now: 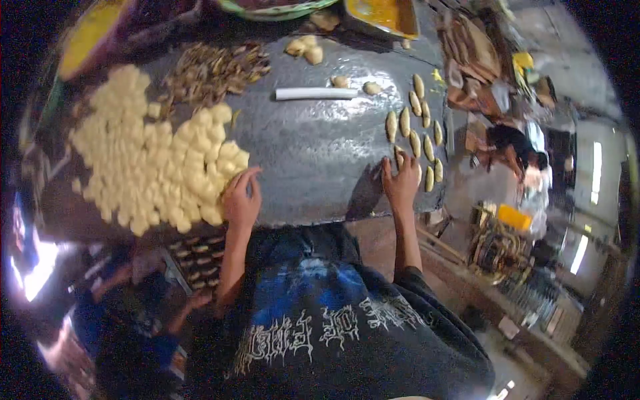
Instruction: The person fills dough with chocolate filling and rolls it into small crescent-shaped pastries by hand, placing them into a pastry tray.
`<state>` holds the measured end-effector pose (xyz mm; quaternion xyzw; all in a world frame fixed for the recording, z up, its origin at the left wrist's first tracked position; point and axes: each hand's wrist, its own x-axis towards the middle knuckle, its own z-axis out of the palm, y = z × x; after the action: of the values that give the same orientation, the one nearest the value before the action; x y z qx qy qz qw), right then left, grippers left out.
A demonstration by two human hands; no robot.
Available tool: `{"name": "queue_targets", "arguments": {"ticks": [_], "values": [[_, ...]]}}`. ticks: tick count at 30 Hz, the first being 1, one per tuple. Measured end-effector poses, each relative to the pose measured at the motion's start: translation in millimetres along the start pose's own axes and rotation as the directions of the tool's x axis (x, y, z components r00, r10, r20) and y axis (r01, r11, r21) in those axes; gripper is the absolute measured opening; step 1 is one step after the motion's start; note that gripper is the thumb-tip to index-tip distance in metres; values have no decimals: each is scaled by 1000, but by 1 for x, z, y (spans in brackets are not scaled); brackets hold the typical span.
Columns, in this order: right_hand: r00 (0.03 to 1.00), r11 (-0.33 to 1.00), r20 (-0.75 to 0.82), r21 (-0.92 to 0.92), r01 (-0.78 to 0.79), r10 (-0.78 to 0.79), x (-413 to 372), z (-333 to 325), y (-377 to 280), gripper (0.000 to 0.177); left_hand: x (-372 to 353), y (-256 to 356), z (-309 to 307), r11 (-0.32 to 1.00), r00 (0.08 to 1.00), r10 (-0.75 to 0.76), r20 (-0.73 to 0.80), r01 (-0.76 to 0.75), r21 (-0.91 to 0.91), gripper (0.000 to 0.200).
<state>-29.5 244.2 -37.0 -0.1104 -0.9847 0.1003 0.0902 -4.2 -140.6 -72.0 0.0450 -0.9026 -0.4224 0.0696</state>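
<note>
My left hand (242, 199) rests against the right edge of a large heap of pale dough pieces (163, 167). Its thumb and a curved finger are apart with nothing visible between them; the other fingers are partly hidden. On the right side of the table, my right hand (402, 185) reaches over a small spindle-shaped dough roll (399, 156), with the thumb and fingers closed about it. Several similar shaped rolls (405, 123) lie in loose rows just beyond and beside that hand. A white rolling rod (317, 94) lies across the back of the dark tabletop (307, 153).
Small dough lumps (371, 87) lie near the rod, larger ones (305, 49) farther back. A brown heap of strips or slices (217, 70) borders the dough. An orange-filled tray (383, 17) and green-rimmed basin (277, 8) stand behind. Another person (510, 147) crouches at right; one is below left.
</note>
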Motion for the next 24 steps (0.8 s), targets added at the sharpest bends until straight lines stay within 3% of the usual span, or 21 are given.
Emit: {"name": "queue_targets", "arguments": {"ticks": [2,3,6,9,14,15,18,20,21,22,23,24], "values": [[999,1000,-30,1,16,-16,12,2,-18,48,17,10,-22,997,986,-83,143,83,9,18],[999,999,13,5,-33,33,16,1,-23,45,23,7,-27,999,987,-14,159,7,47,19],[997,998,49,-13,-61,62,10,2,-15,45,41,4,-33,997,973,-5,231,23,-76,19],[998,997,4,-12,-70,70,-5,3,-9,46,56,6,-37,995,983,62,170,-49,-84,20],[984,984,-20,17,-175,176,0,-4,-12,48,56,6,-29,989,987,51,155,-28,-148,21],[993,991,-58,83,-101,106,5,-5,-3,47,54,9,-25,989,989,47,141,-26,-147,21],[992,996,-112,73,-50,58,28,-4,22,48,40,30,-16,963,976,-109,189,151,-223,21],[993,982,-83,174,-71,87,39,-11,27,53,23,30,-3,978,987,-54,149,82,-193,20],[989,892,-38,438,-109,139,40,12,60,55,12,27,11,978,997,-5,83,23,-209,19],[984,941,-168,318,115,-63,43,6,59,54,8,25,21,975,998,53,14,-49,-216,18],[995,880,-78,474,-19,64,49,11,62,49,4,37,21,987,999,51,-10,-52,-154,18],[999,911,-44,413,17,1,52,8,67,46,-4,51,22,993,998,54,-26,-56,-100,17]]}}
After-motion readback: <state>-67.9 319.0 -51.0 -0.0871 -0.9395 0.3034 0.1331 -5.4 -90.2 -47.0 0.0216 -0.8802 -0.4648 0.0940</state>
